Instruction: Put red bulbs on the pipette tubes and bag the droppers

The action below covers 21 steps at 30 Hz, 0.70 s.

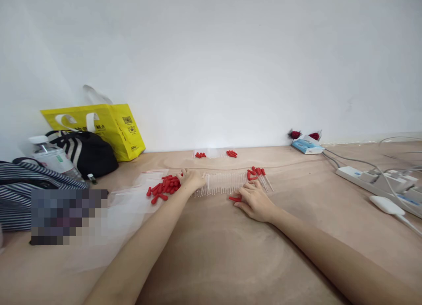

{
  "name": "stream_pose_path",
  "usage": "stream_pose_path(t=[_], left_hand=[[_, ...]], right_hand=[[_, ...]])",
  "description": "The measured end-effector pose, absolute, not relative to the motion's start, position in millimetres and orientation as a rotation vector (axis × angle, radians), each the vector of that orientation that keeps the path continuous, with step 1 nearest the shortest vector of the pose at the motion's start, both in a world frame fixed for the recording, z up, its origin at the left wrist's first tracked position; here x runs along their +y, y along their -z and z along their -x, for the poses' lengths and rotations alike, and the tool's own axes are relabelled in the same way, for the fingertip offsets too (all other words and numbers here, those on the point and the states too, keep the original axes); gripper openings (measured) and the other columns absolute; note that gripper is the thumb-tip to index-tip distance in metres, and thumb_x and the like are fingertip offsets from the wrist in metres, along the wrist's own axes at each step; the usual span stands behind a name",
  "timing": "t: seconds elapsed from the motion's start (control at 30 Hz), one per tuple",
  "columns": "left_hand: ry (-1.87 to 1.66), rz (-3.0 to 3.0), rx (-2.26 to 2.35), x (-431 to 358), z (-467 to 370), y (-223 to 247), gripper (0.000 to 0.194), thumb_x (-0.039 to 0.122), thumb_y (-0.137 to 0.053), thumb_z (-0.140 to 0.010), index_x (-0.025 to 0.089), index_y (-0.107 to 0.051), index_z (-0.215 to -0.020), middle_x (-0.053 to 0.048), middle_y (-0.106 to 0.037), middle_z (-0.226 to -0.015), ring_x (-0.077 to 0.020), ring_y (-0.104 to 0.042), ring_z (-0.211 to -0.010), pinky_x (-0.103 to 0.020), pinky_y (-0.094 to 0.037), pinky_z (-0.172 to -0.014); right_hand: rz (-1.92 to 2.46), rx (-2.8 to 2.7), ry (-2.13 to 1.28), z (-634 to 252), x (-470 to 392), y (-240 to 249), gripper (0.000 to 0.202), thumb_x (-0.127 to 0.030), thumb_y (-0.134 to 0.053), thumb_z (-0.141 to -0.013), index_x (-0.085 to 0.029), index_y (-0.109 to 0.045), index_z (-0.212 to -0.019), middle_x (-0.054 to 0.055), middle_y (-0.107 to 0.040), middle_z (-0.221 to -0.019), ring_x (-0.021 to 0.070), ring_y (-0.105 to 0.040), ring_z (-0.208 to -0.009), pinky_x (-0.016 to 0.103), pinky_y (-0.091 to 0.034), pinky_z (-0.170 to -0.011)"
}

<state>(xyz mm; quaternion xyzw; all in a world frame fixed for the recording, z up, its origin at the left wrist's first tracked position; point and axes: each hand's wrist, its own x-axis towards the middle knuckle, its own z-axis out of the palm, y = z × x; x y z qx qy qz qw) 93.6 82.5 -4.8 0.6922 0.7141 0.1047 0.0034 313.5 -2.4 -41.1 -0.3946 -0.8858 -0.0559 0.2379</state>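
Observation:
My left hand (191, 180) reaches over the right edge of a pile of red rubber dropper bulbs (163, 190), its fingers apart and partly hidden. Just right of it lies a row of thin clear glass tubes (224, 182), side by side. My right hand (255, 202) is at the row's right end, thumb and fingers closed on one red dropper bulb (234, 199). Beyond that hand are several droppers (262, 175) with red bulbs fitted on their tubes, and a few loose red bulbs beside them.
Clear plastic bags (121, 217) lie under and left of the pile. Small groups of red bulbs (200, 155) sit near the wall. A yellow bag (128, 138), black bag (95, 153) and bottle (54, 157) stand left. Tissues (308, 146) and a power strip (365, 177) with cables lie right.

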Motion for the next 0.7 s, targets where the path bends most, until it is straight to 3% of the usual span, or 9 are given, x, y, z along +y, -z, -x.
stream_pose_path(t=[0.13, 0.3, 0.43, 0.7], left_hand=[[-0.444, -2.317, 2.183, 61, -95, -4, 0.024, 0.032, -0.046, -0.078, 0.014, -0.062, -0.082, -0.018, -0.056, -0.106, -0.0376, -0.040, -0.107, -0.050, -0.028, -0.082], [-0.516, -2.656, 1.682, 16, -85, 5, 0.015, 0.027, -0.043, -0.085, 0.021, -0.056, -0.086, 0.001, -0.064, -0.088, -0.0162, -0.055, -0.086, -0.034, -0.025, -0.090], [-0.777, -2.738, 1.272, -6, -73, 26, 0.018, 0.023, -0.042, -0.086, 0.021, -0.058, -0.094, -0.001, -0.066, -0.087, -0.0151, -0.058, -0.080, -0.035, -0.028, -0.086], [-0.877, -2.690, 1.203, -9, -72, 34, 0.021, 0.018, -0.041, -0.086, 0.021, -0.062, -0.087, -0.001, -0.067, -0.087, -0.0143, -0.057, -0.081, -0.032, -0.032, -0.082]], right_hand=[[1.031, -2.446, 0.173, -314, -3, 41, 0.022, -0.028, -0.045, -0.084, -0.021, -0.056, -0.101, 0.006, -0.062, -0.085, 0.0177, -0.049, -0.081, 0.036, -0.023, -0.078], [1.063, -2.389, 0.095, -309, -6, 42, 0.020, -0.027, -0.046, -0.083, -0.025, -0.061, -0.096, 0.004, -0.061, -0.082, 0.0172, -0.049, -0.081, 0.036, -0.025, -0.079], [1.089, -2.323, 0.050, -297, -8, 44, 0.016, -0.031, -0.049, -0.082, -0.025, -0.062, -0.088, 0.003, -0.060, -0.079, 0.0172, -0.049, -0.080, 0.037, -0.025, -0.081], [1.084, -2.294, -0.076, -275, -3, 45, 0.014, -0.029, -0.048, -0.084, -0.022, -0.060, -0.086, 0.002, -0.061, -0.080, 0.0167, -0.050, -0.083, 0.035, -0.026, -0.080]])
